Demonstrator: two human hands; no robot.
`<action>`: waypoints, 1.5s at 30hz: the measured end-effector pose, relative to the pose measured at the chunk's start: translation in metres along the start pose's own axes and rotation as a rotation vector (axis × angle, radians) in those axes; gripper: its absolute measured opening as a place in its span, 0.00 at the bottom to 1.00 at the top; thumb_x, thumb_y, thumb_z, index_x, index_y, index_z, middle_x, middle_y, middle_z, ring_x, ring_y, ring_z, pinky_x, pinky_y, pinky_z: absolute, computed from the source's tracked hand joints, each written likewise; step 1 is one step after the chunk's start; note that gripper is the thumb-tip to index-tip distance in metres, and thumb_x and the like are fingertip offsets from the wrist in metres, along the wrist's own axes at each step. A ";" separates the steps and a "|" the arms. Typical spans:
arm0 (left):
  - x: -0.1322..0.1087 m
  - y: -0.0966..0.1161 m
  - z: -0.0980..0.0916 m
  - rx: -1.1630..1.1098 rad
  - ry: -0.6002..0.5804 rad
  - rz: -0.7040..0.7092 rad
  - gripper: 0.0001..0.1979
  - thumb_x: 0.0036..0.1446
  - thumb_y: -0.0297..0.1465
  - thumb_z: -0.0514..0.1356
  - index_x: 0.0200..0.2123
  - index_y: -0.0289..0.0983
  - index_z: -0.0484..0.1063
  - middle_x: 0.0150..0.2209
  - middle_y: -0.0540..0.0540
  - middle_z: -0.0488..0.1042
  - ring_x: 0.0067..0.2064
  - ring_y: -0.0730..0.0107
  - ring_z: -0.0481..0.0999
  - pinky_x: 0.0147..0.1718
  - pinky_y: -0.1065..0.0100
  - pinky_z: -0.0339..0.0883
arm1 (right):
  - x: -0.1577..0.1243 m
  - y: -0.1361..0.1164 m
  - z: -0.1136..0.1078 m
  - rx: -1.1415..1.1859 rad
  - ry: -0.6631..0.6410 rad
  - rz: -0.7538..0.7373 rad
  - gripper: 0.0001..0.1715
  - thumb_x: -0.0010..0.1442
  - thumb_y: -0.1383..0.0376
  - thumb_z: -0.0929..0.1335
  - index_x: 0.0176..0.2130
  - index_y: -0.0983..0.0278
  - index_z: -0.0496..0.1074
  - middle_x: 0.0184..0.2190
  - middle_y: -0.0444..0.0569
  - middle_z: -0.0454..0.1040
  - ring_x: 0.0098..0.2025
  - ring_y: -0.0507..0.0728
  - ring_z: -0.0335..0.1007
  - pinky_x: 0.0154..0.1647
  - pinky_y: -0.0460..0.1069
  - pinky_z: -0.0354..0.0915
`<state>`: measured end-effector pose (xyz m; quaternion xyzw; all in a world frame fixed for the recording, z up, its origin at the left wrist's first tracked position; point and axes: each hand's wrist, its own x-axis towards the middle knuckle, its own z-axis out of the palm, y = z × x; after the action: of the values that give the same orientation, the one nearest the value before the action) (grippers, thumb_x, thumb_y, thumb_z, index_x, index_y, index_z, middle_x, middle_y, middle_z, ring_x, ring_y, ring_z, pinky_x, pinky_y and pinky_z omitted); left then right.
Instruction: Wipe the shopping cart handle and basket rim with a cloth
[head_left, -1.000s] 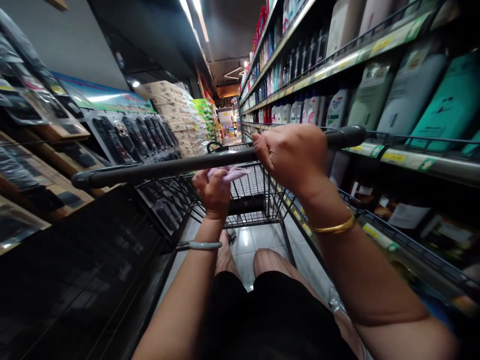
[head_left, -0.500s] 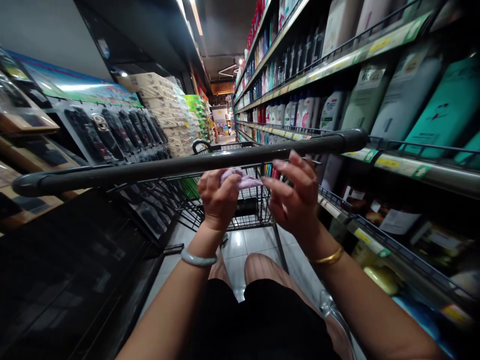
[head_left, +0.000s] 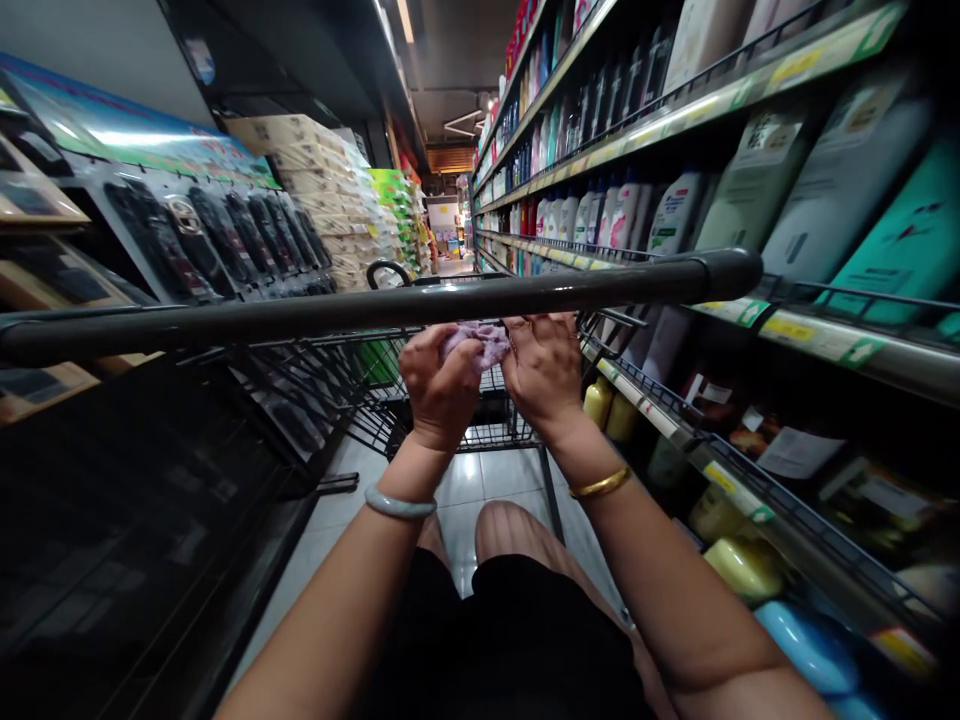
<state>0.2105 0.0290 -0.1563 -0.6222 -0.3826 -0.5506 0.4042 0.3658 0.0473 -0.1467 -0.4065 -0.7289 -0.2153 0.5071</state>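
Note:
My left hand (head_left: 441,385) is closed around a crumpled purple cloth (head_left: 486,342), thumb pressed on top and folds bulging out to the right. My right hand (head_left: 544,375) is against the cloth's right edge, its back towards me and its fingers bent forward, pinching there; the fingertips are partly hidden. Both hands are just below the dark handlebar (head_left: 360,312) of a shopping cart. Beyond them lies the cart's black wire basket (head_left: 352,400).
Shelves of shampoo bottles (head_left: 679,215) with price rails run along the right. On the left hang packaged dark goods (head_left: 199,235), with stacked beige packs (head_left: 315,190) behind them. Grey floor tiles (head_left: 457,480) show below the cart, and the aisle stretches ahead.
My right hand has moved left and closed in on the cloth, its fingers no longer spread. The cloth is more bunched up. The view has shifted slightly, so the handlebar reaches the left edge.

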 end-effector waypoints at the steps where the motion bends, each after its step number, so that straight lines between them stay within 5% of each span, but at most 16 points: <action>1: 0.001 0.002 0.002 -0.007 0.000 -0.027 0.05 0.64 0.33 0.65 0.42 0.43 0.82 0.50 0.42 0.75 0.54 0.56 0.72 0.56 0.55 0.65 | -0.001 0.000 0.001 0.004 0.000 0.016 0.26 0.71 0.64 0.63 0.64 0.60 0.73 0.63 0.56 0.73 0.67 0.65 0.63 0.77 0.61 0.48; 7: -0.017 0.009 0.028 -0.034 -0.055 0.023 0.07 0.65 0.34 0.64 0.45 0.45 0.81 0.54 0.42 0.76 0.58 0.54 0.70 0.61 0.52 0.59 | -0.003 0.007 0.004 0.020 -0.040 0.013 0.28 0.70 0.67 0.61 0.65 0.61 0.72 0.64 0.57 0.72 0.69 0.64 0.61 0.78 0.63 0.46; 13: -0.071 -0.002 0.039 0.050 -0.180 0.184 0.09 0.66 0.29 0.61 0.37 0.44 0.81 0.43 0.45 0.82 0.46 0.63 0.75 0.48 0.61 0.65 | -0.006 0.009 0.010 0.005 -0.022 0.019 0.27 0.69 0.63 0.65 0.64 0.59 0.73 0.62 0.56 0.74 0.67 0.67 0.65 0.77 0.66 0.48; 20: -0.037 -0.005 0.032 0.104 -0.089 0.089 0.05 0.65 0.32 0.64 0.39 0.45 0.82 0.47 0.42 0.79 0.53 0.58 0.73 0.56 0.57 0.64 | -0.008 0.008 0.014 0.001 -0.007 0.024 0.27 0.69 0.62 0.64 0.65 0.58 0.72 0.63 0.56 0.73 0.67 0.68 0.65 0.75 0.67 0.51; 28: -0.072 0.001 0.024 0.110 -0.202 0.123 0.09 0.66 0.28 0.62 0.33 0.44 0.79 0.44 0.45 0.81 0.47 0.62 0.74 0.50 0.59 0.64 | -0.008 0.008 0.010 -0.016 0.004 0.006 0.23 0.69 0.62 0.65 0.60 0.59 0.77 0.55 0.57 0.78 0.60 0.67 0.71 0.71 0.65 0.57; 35: -0.019 -0.012 -0.008 0.077 0.023 0.041 0.05 0.62 0.30 0.67 0.38 0.47 0.82 0.47 0.43 0.76 0.54 0.57 0.72 0.57 0.54 0.64 | -0.009 0.003 0.010 0.004 0.007 0.048 0.20 0.68 0.63 0.65 0.56 0.61 0.79 0.53 0.58 0.80 0.57 0.68 0.72 0.67 0.65 0.60; 42: -0.068 -0.021 0.003 0.173 -0.111 0.112 0.06 0.63 0.30 0.65 0.34 0.46 0.80 0.42 0.45 0.80 0.47 0.59 0.72 0.51 0.57 0.62 | -0.009 0.003 0.010 -0.052 0.046 0.014 0.18 0.68 0.63 0.66 0.53 0.59 0.79 0.50 0.57 0.81 0.55 0.67 0.74 0.65 0.64 0.64; 45: -0.066 -0.021 -0.005 0.151 -0.113 0.112 0.06 0.63 0.29 0.65 0.34 0.45 0.80 0.43 0.45 0.79 0.46 0.60 0.73 0.50 0.58 0.63 | -0.008 0.004 0.008 -0.066 0.046 0.001 0.19 0.68 0.63 0.65 0.54 0.60 0.79 0.51 0.57 0.81 0.55 0.66 0.74 0.67 0.63 0.63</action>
<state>0.1826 0.0309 -0.2196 -0.6404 -0.4096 -0.4609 0.4580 0.3655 0.0525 -0.1580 -0.4184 -0.7092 -0.2483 0.5102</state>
